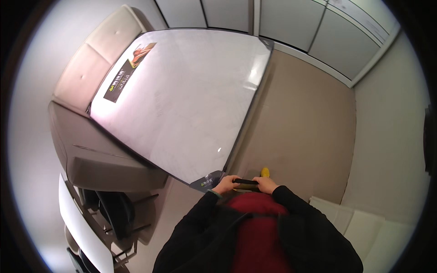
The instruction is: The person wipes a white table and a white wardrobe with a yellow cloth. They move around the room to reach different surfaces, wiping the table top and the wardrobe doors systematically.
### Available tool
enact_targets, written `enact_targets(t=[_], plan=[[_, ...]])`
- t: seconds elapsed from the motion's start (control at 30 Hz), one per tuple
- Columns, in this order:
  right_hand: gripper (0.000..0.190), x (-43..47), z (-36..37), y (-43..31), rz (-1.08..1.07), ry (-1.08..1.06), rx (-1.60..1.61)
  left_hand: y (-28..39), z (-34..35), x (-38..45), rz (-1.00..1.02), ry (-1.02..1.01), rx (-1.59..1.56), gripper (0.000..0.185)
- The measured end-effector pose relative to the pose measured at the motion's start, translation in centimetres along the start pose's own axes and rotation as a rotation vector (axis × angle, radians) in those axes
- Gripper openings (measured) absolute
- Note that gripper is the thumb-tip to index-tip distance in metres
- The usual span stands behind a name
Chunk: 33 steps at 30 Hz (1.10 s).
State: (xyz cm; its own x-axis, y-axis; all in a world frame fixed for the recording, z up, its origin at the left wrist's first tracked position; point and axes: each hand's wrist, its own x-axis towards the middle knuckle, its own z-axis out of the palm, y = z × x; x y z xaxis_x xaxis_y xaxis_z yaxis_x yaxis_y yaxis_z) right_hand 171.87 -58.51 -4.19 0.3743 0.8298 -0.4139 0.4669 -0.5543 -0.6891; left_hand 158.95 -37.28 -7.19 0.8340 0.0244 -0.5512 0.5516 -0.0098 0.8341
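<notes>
Between my two hands is a flat dark object (246, 181), perhaps a phone, held level in front of my waist. My left hand (226, 184) grips its left end, and a greenish band circles that wrist. At the other end, my right hand (266, 185) has hold of it too. Just past my left hand lies the dark corner patch of a plastic-wrapped white mattress (191, 95). The mattress rests on a bed with a padded beige headboard (99, 54). A yellow shoe tip (265, 172) shows beyond my right hand.
Brown floor (304, 112) runs between the bed and the right wall. Sliding-door wardrobes (290, 24) line the far side. At lower left stand a padded beige bench-like seat (116, 174), a white table (82, 225) and black chairs (116, 211). A whitish panel (362, 228) is at lower right.
</notes>
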Motion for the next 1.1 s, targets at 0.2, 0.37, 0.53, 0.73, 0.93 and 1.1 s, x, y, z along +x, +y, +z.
enact_targets(t=[0.2, 0.37, 0.53, 0.73, 0.93, 1.1], plan=[[0.024, 4.4, -7.5, 3.2, -0.094, -0.111, -0.177, 2.6, 3.0, 3.6, 0.093, 0.268, 0.010, 0.025], [0.024, 8.1, -10.9, 4.3, -0.162, -0.199, -0.208, 3.1, 4.4, 5.7, 0.067, 0.425, -0.097, 0.027], [0.025, 12.2, -12.0, 4.8, -0.197, -0.351, -0.196, 4.1, 3.4, 6.6, 0.010, 0.503, -0.111, 0.026], [0.027, 17.9, -14.5, 3.8, -0.245, -0.396, -0.288, 4.1, -0.3, 10.9, 0.024, 0.581, -0.135, 0.024], [0.029, 27.3, -17.9, 1.3, -0.482, -0.181, -0.386, 7.4, -6.4, 15.3, 0.192, 0.900, -0.039, 0.027], [0.034, 33.4, -18.8, -2.5, -0.806, -0.010, -0.393, 9.4, -11.6, 16.2, 0.292, 1.162, 0.163, 0.024]])
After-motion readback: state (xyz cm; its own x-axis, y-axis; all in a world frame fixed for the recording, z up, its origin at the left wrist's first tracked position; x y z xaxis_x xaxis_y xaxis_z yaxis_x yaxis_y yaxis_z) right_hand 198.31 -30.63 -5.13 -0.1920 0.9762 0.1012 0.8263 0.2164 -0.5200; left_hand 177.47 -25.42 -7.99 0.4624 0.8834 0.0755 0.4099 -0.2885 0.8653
